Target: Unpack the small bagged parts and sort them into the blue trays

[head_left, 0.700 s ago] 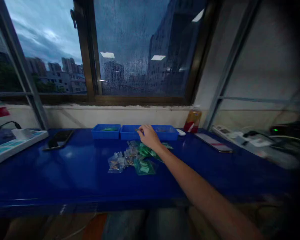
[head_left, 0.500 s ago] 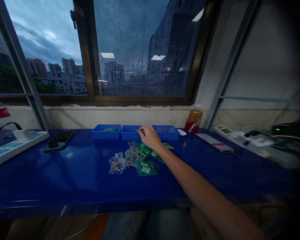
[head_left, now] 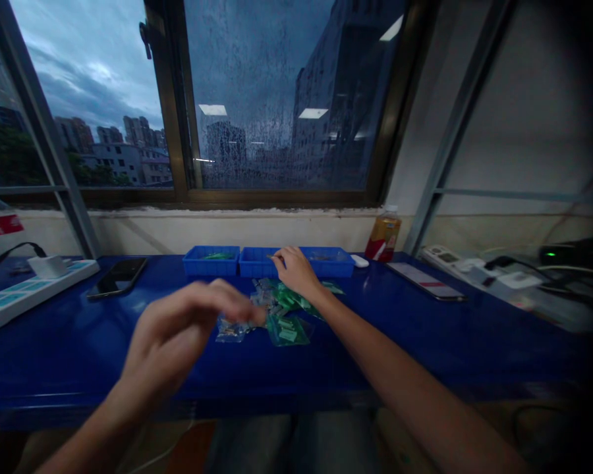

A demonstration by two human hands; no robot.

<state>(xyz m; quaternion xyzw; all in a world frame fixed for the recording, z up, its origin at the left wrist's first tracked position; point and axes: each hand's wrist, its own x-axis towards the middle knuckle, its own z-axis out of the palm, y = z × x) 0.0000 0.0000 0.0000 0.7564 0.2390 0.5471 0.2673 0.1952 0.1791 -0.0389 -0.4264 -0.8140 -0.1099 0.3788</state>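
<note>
The right hand (head_left: 296, 271) reaches far forward, fingers drawn together at the near rim of the middle blue tray (head_left: 259, 261); something small and dark seems pinched at its fingertips, though the dim light does not let me tell for sure. The left hand (head_left: 178, 342) hangs much closer to the body, raised above the blue table (head_left: 103, 342) and blurred, its fingers loosely curled and holding nothing that can be made out. Between the 2 hands lies the pile of small bags (head_left: 267, 313), clear ones with little brown parts toward the left, green ones toward the right; it sits just in front of the left fingertips and directly under the right wrist, so both hands are near it, the right one touching or nearly so. The row of 3 trays runs left to right along the far edge, beyond the pile. Farther out, a phone (head_left: 116, 277) lies left, a bottle (head_left: 383, 238) right.
</note>
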